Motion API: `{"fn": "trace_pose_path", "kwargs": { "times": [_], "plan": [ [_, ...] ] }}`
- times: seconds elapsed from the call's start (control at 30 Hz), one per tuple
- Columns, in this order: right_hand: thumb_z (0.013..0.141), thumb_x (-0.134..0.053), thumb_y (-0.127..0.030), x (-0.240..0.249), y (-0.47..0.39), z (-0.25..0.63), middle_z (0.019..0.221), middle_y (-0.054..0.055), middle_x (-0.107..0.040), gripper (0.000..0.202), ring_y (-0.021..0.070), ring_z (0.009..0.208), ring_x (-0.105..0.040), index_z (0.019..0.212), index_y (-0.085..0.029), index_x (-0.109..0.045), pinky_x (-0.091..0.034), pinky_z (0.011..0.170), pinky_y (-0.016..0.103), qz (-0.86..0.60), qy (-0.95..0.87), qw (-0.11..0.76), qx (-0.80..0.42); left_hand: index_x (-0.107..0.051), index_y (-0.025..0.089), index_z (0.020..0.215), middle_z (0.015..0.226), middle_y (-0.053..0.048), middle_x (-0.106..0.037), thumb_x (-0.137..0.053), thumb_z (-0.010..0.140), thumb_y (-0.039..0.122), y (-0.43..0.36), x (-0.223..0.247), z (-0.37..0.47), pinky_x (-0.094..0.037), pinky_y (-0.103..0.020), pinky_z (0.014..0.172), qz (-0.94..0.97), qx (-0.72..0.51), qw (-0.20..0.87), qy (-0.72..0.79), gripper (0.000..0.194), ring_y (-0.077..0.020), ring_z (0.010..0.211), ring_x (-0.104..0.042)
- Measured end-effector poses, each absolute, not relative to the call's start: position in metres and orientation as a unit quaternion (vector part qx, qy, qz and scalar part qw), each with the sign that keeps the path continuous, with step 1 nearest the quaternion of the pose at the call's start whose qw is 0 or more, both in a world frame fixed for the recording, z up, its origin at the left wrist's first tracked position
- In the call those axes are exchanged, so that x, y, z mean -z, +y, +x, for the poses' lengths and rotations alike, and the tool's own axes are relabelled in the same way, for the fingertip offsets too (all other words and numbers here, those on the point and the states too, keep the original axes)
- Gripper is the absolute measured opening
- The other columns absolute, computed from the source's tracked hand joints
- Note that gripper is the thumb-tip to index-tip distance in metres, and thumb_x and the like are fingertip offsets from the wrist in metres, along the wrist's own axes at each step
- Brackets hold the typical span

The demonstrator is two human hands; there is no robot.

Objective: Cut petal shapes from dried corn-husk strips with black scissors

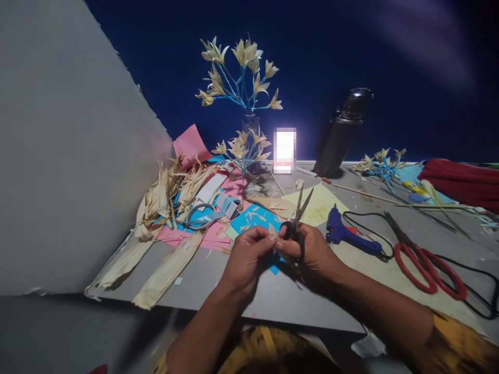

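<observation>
At the near middle of the table [195, 284], seen from the head, the left hand [246, 258] pinches a small, pale, papery piece [272, 228] between thumb and fingertips. The right hand [316, 250], its fingertips meeting the left ones, grips black-handled scissors [297, 222], whose metal blades stand parted and point far. Just beyond lies blue paper [254, 216] strewn with pale scraps. Any writing on the bright rectangle [285, 150] farther back is hidden by pixelation. To the left, dry, ribbed husk-like strips [159, 195] heap over coloured sheets, beside a ring of shiny tape [212, 217]. Cream, pointed-petalled flowers [246, 54] on blue stems rise on the far side; a tall metallic flask [340, 137] leans to their right. Nearer on the right lie a blue plastic glue gun [336, 225] and red-handled scissors [408, 242].
</observation>
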State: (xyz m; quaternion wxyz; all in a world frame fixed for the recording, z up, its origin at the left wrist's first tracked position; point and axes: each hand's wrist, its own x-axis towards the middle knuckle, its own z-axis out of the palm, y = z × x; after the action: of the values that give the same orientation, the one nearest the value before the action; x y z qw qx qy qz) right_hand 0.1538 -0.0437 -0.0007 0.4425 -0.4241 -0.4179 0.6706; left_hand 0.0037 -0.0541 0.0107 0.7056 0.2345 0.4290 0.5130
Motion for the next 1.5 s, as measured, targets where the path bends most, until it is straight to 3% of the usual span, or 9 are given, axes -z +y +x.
{"fn": "trace_pose_path", "kwargs": {
  "times": [0.23,0.5,0.67,0.8,0.93,1.17,1.37,1.5],
  "plan": [
    [0.065,-0.084,-0.027,-0.004,-0.041,0.156,0.06,-0.005,-0.058,0.031,0.0094,0.05,-0.05,0.081,-0.017,-0.06,-0.038,0.05,0.022,-0.409,-0.388,0.427,-0.707,-0.061,0.012,0.064,0.066,-0.001,-0.059,-0.081,0.069,0.029,-0.051,-0.004,0.003,-0.041,-0.02,0.061,0.248,-0.48,0.743,0.395,0.026,-0.0073,0.058,-0.048],
    [0.064,-0.084,-0.031,-0.005,-0.04,0.16,0.062,-0.004,-0.059,0.033,0.0113,0.052,-0.053,0.08,-0.017,-0.06,-0.041,0.052,0.024,-0.399,-0.423,0.416,-0.699,-0.063,0.014,0.068,0.069,-0.003,-0.062,-0.074,0.073,0.03,-0.054,-0.014,0.003,-0.043,-0.022,0.06,0.271,-0.495,0.716,0.411,0.02,-0.0118,0.063,-0.055],
    [0.065,-0.084,-0.036,-0.008,-0.039,0.163,0.064,-0.003,-0.057,0.034,0.0108,0.055,-0.05,0.079,-0.016,-0.06,-0.038,0.051,0.024,-0.401,-0.47,0.386,-0.686,-0.057,0.014,0.06,0.056,0.001,-0.056,-0.078,0.066,0.021,-0.053,-0.016,0.002,-0.039,-0.021,0.055,0.273,-0.487,0.719,0.414,0.022,-0.0082,0.052,-0.048],
    [0.065,-0.083,-0.037,-0.006,-0.036,0.166,0.063,-0.003,-0.057,0.034,0.0108,0.053,-0.05,0.079,-0.016,-0.06,-0.037,0.05,0.024,-0.407,-0.497,0.359,-0.678,-0.058,0.013,0.06,0.06,0.0,-0.057,-0.079,0.063,0.019,-0.051,-0.011,0.001,-0.042,-0.021,0.06,0.244,-0.519,0.711,0.406,0.023,-0.0096,0.058,-0.053],
    [0.064,-0.083,-0.033,-0.004,-0.033,0.168,0.064,-0.002,-0.058,0.033,0.0129,0.055,-0.054,0.081,-0.017,-0.059,-0.042,0.052,0.025,-0.411,-0.46,0.374,-0.692,-0.06,0.013,0.067,0.065,0.001,-0.059,-0.08,0.065,0.023,-0.05,-0.007,-0.002,-0.044,-0.022,0.06,0.214,-0.542,0.689,0.43,0.022,-0.0102,0.06,-0.056],
    [0.062,-0.082,-0.033,-0.007,-0.022,0.175,0.065,-0.002,-0.056,0.031,0.0116,0.056,-0.05,0.08,-0.016,-0.063,-0.039,0.052,0.024,-0.445,-0.464,0.414,-0.645,-0.06,0.015,0.071,0.064,0.001,-0.06,-0.08,0.063,0.023,-0.051,-0.011,-0.007,-0.045,-0.022,0.06,0.205,-0.553,0.689,0.421,0.023,-0.0098,0.059,-0.056],
    [0.06,-0.08,-0.03,-0.009,-0.012,0.181,0.067,-0.001,-0.056,0.028,0.013,0.06,-0.047,0.078,-0.016,-0.064,-0.035,0.053,0.025,-0.469,-0.466,0.428,-0.617,-0.059,0.015,0.068,0.06,-0.001,-0.06,-0.074,0.062,0.018,-0.06,-0.012,-0.017,-0.044,-0.025,0.061,0.251,-0.472,0.738,0.412,0.016,-0.0123,0.058,-0.054],
    [0.059,-0.079,-0.03,-0.012,-0.012,0.183,0.066,-0.002,-0.056,0.026,0.0124,0.059,-0.047,0.075,-0.016,-0.065,-0.035,0.054,0.025,-0.457,-0.476,0.418,-0.624,-0.062,0.015,0.069,0.063,-0.002,-0.059,-0.074,0.065,0.025,-0.058,-0.015,-0.021,-0.041,-0.025,0.058,0.288,-0.441,0.743,0.412,0.017,-0.0139,0.059,-0.055]
  ]
}}
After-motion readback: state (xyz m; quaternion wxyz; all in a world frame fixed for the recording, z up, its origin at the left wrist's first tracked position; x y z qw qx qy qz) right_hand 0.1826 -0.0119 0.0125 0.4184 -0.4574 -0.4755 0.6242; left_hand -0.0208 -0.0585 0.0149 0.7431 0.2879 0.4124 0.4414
